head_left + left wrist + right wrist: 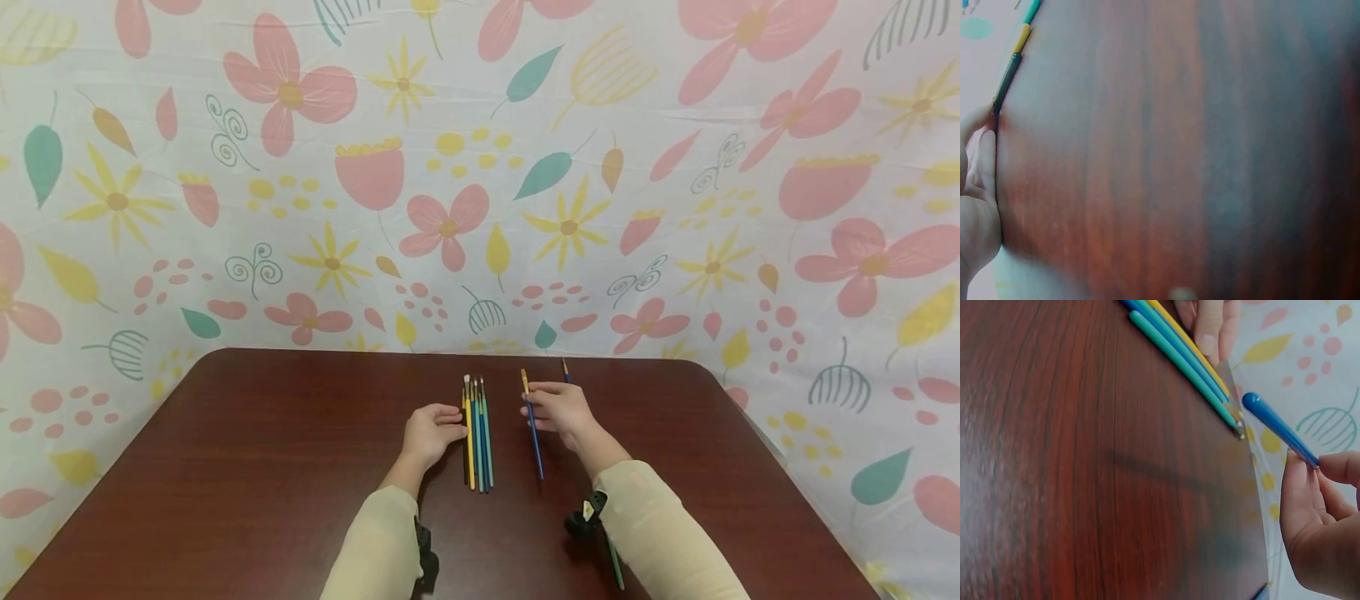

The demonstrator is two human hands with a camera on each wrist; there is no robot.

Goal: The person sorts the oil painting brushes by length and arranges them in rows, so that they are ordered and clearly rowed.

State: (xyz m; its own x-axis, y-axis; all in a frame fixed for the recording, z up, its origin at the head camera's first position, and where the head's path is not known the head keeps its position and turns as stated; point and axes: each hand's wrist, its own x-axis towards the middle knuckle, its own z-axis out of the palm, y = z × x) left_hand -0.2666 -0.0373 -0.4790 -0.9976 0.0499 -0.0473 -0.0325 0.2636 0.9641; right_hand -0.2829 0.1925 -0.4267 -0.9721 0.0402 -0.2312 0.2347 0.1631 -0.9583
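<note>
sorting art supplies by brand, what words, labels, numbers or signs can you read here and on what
No readable text in any view.
Blue brush in the right hand: too small to make out any marking.
Row of brushes beside the left hand: also too small or blurred.
Right black wrist gadget: its pale patch is too small to read.
Floral backdrop: printed pattern, no lettering visible.

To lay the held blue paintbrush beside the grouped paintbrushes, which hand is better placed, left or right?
Probably the right hand: it pinches the blue paintbrush, to the right of the grouped paintbrushes. The left hand is at the group's opposite side, away from that brush.
</note>
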